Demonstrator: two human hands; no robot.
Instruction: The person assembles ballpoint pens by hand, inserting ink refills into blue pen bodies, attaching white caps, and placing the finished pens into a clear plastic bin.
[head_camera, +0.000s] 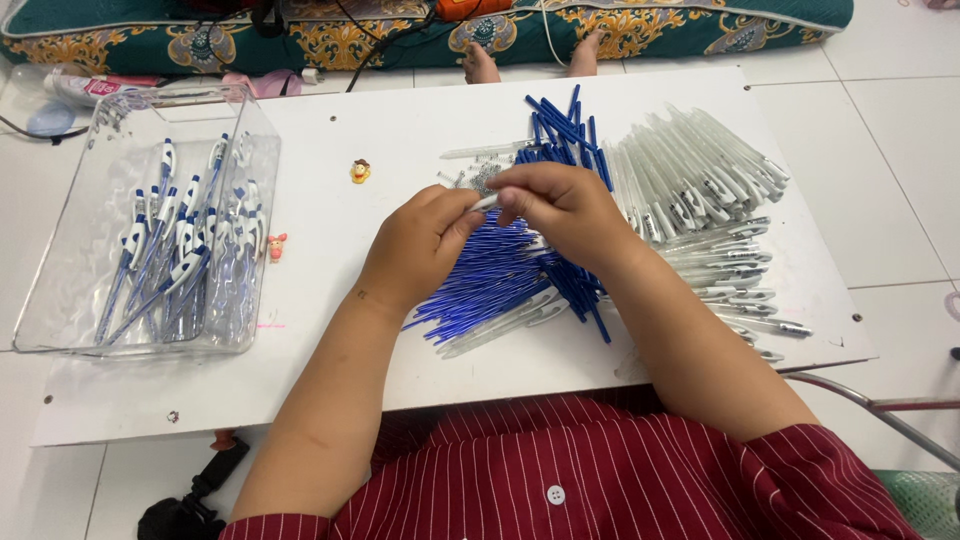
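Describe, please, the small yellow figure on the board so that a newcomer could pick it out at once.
Start at the white board and find the clear plastic box of finished pens on its left. Just right of the box's far corner, on bare board, lies the small yellow figure. Unlike the pink figure nearer the box, it is yellow with a dark top.

pen bin (60, 300) left on board (340, 130), barrels (700, 180) right, refills (480, 285) between.

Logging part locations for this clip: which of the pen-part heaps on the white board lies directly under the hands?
The heap of thin blue refills, under the left hand and right hand. The clear barrels lie farther right; the assembled pens sit in the clear box.
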